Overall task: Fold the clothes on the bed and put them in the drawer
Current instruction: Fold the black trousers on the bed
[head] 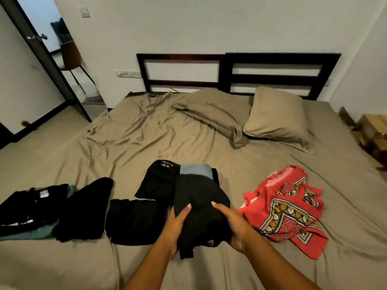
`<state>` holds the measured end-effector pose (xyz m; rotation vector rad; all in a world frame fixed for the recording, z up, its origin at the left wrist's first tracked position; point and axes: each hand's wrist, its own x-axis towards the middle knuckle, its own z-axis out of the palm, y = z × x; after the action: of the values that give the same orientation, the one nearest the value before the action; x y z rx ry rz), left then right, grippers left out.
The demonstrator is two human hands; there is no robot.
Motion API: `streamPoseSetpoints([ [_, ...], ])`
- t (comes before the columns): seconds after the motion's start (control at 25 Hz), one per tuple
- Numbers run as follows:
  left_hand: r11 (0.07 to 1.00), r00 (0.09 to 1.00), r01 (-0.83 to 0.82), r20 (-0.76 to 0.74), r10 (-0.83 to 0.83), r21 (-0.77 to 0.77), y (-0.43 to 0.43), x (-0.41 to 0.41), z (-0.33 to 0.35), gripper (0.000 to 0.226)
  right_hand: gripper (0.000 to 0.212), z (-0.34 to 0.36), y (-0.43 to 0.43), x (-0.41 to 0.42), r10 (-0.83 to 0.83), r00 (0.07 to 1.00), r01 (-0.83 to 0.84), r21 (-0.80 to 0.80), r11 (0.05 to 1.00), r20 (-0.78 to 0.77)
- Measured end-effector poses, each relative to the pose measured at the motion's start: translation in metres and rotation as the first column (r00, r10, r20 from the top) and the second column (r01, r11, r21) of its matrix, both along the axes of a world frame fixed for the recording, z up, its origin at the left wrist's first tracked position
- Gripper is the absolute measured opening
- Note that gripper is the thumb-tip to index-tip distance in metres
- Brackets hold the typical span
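Both hands on one black garment (pixel 201 206), held low over the near-middle of the bed (pixel 146 132). The left hand (pixel 178 225) grips its L edge and the right hand (pixel 231 226) its R edge. Thumbs lie on top and the fingers curl under the cloth, mostly hidden. The piece looks roughly folded but bulgy, w/ a loose tail hanging off the near edge. Just behind it sit a blue-grey piece (pixel 195 171) and a black logo piece (pixel 161 178), prob. the done stack. My read: the step is finishing this fold and setting it down w/ those. To do it well:

- Tuck the hanging tail under first, or it'll drag the fold open.
- Keep both grips level so the layers don't slide.
- Lower the far edge first, then flatten w/ the palms from the middle out.
- Square it to the blue-grey piece so the pile carries in one go.

The sheet is wrinkled, so press firmly or the fold will sit crooked. Still to do, by the look of it: the red patterned garment (pixel 287 208) crumpled at R, and the black items (pixel 88 208) plus a mixed heap (pixel 31 206) at L. The drawer isn't in view, so I can't say where the stack goes.
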<state>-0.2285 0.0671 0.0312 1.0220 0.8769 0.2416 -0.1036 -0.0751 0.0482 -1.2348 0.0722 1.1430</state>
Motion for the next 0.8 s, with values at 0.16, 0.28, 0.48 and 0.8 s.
streamPoseSetpoints([
  [0.16,0.983,0.996,0.065,0.056,-0.075,0.170,0.081,0.052,-0.001,0.051,0.052,0.004,0.064,0.044,-0.111,0.989,0.109,0.020,0.994,0.101],
  [0.28,0.956,0.971,0.223,-0.131,-0.200,0.192,0.114,0.073,-0.049,0.070,0.070,-0.031,0.088,0.052,-0.018,0.981,0.056,-0.193,0.980,0.192],
  [0.48,0.846,0.841,0.464,-0.432,-0.327,0.262,0.108,0.044,-0.130,0.100,0.073,-0.103,0.073,0.015,0.429,0.781,-0.146,-0.536,0.832,0.454],
  [0.8,0.758,0.934,0.324,-0.318,-0.163,0.566,0.104,0.070,-0.105,0.062,0.060,-0.103,0.057,0.010,0.163,0.873,0.008,-0.347,0.938,0.460],
])
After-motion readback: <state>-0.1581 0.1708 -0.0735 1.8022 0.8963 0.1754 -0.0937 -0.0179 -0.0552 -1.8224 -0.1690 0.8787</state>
